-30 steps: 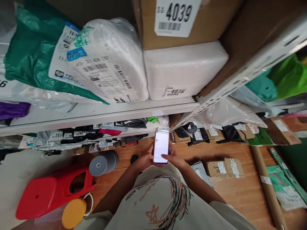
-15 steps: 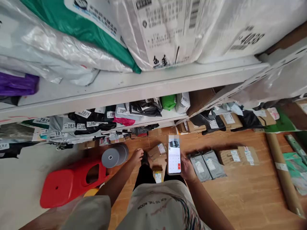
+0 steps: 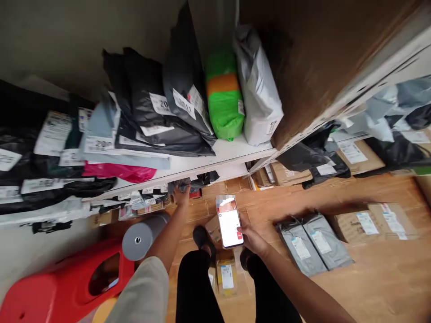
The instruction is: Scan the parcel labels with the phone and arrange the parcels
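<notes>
My right hand (image 3: 254, 237) holds a smartphone (image 3: 230, 223) with its lit screen facing up. The thumb lies over the red key at the screen's lower right. My left hand (image 3: 182, 195) is stretched forward to the low shelf, its fingers apart at the edge of a dark grey parcel bag (image 3: 183, 184). Whether the fingertips touch this bag is hard to see. On the shelf above stand black parcel bags (image 3: 148, 89) with number labels, a green parcel (image 3: 225, 112) with an orange band, and a white-wrapped parcel (image 3: 257, 89).
A red stool (image 3: 67, 282) and a grey roll (image 3: 138, 240) are at my left. On the wooden floor lie two grey parcels (image 3: 313, 246), cardboard boxes (image 3: 357, 226) and a small yellowish box (image 3: 226, 273) between my feet. A shelf divider (image 3: 323, 67) rises at the right.
My view has dropped and come closer to the lower shelves. My left hand has moved forward from beside my leg to the low shelf. The phone stays in my right hand; its screen picture differs.
</notes>
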A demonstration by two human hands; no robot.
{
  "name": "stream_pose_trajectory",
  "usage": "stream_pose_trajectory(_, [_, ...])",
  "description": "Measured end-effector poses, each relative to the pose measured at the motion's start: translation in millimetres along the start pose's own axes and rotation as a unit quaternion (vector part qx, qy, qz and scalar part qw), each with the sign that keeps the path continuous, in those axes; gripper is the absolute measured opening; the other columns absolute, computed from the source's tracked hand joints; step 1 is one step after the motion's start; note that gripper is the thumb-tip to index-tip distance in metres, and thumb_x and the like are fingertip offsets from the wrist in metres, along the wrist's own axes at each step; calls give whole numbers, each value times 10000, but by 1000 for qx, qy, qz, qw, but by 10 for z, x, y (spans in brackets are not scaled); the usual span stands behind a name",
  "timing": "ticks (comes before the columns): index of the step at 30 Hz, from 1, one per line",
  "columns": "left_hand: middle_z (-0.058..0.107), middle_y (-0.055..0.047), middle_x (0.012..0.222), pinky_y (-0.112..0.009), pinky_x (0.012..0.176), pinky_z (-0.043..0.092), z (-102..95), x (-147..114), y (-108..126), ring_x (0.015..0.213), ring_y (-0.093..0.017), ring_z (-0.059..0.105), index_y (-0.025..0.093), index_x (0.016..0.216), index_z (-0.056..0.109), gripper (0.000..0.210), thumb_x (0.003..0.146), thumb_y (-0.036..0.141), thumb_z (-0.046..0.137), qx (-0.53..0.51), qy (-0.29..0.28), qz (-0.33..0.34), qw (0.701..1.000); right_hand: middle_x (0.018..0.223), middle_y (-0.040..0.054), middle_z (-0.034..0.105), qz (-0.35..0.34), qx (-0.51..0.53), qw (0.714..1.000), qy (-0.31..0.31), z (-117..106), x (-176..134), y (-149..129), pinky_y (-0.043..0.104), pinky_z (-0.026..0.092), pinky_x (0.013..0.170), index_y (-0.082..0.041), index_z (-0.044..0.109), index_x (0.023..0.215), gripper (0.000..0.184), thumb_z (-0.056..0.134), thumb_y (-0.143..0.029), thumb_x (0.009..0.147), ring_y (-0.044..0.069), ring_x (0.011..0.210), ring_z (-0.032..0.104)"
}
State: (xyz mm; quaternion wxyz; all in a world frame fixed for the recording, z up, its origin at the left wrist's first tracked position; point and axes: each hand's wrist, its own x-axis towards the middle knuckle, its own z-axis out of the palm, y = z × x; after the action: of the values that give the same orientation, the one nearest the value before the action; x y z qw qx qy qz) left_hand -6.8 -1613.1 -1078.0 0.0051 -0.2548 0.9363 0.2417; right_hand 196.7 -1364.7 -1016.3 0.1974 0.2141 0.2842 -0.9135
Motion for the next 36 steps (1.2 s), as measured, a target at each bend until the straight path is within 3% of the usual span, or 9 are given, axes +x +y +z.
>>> stream_pose_trajectory(8, [558, -160, 1267, -378, 1059, 430, 1181, 526, -226, 1232, -248, 537, 141, 1146, 500, 305, 915, 318, 592, -95, 193, 47, 976, 1124, 69, 746, -40, -3, 999, -14, -1141, 1125, 880, 457, 503, 943, -265, 611, 1275, 566, 724, -303, 721, 320, 1090, 669])
stream_pose_trajectory(15, [515, -133, 1406, -385, 1127, 372, 1704, 455, -308, 1336, -218, 473, 226, 1135, 474, 194, 968, 325, 483, -141, 111, 403, 897, 1192, 65, 729, -25, -20, 995, -99, -1745, 1868, 1460, 411, 526, 888, -286, 594, 1325, 625, 723, -302, 714, 314, 1073, 680])
stream_pose_trajectory(17, [490, -151, 1425, -450, 1169, 310, 1649, 465, -326, 1409, -253, 383, 213, 1166, 487, 223, 971, 319, 470, -89, 124, 426, 892, 1217, 66, 722, -29, -36, 993, -107, -1833, 1976, 1532, 404, 526, 870, -285, 563, 1366, 690, 739, -302, 700, 313, 1070, 682])
stream_pose_trajectory(20, [308, -211, 1552, -668, 1142, 198, 1311, 535, -400, 1495, -415, 130, 181, 1172, 515, 326, 920, 384, 551, 44, 174, 337, 924, 1231, 73, 718, -40, -52, 993, -95, -1837, 2037, 1612, 424, 520, 883, -289, 516, 1420, 767, 743, -301, 688, 324, 1090, 674])
stream_pose_trajectory(24, [311, -347, 1481, -627, 963, 420, 855, 652, -528, 1314, -497, 409, 112, 1235, 476, 478, 873, 397, 599, 113, 90, 192, 971, 1240, 72, 718, -37, -46, 995, -79, -1706, 1989, 1731, 474, 483, 980, -318, 519, 1423, 746, 727, -331, 706, 336, 1167, 644])
stream_pose_trajectory(28, [611, -239, 1128, -530, 996, 417, 863, 650, -580, 1188, -389, 531, 133, 1178, 515, 321, 857, 137, 499, 43, 27, 280, 959, 1272, 92, 703, -30, -51, 996, -64, -1608, 1971, 1864, 500, 445, 1042, -300, 552, 1399, 758, 752, -363, 670, 356, 1278, 574])
stream_pose_trajectory(30, [573, -233, 1247, -603, 1046, 338, 910, 616, -599, 1326, -420, 403, 184, 1130, 538, 317, 822, 114, 524, -44, 37, 319, 946, 1280, 90, 699, -30, -58, 997, -49, -1569, 1993, 1922, 501, 437, 1053, -299, 562, 1388, 776, 766, -363, 641, 361, 1295, 561])
stream_pose_trajectory(33, [313, -241, 1511, -716, 1013, 267, 835, 621, -680, 1407, -534, 190, 221, 1123, 534, 415, 740, 214, 695, -105, 27, 249, 963, 1276, 87, 702, -31, -61, 997, -44, -1493, 2024, 1986, 510, 453, 1035, -311, 555, 1391, 784, 754, -371, 635, 368, 1246, 600])
stream_pose_trajectory(36, [399, -284, 1375, -649, 952, 363, 686, 736, -798, 1287, -531, 389, 204, 1200, 485, 564, 713, 282, 758, -52, -39, 159, 985, 1234, 94, 723, -31, -58, 997, -49, -1432, 2030, 2028, 517, 465, 1020, -306, 563, 1383, 763, 740, -380, 644, 372, 1178, 647])
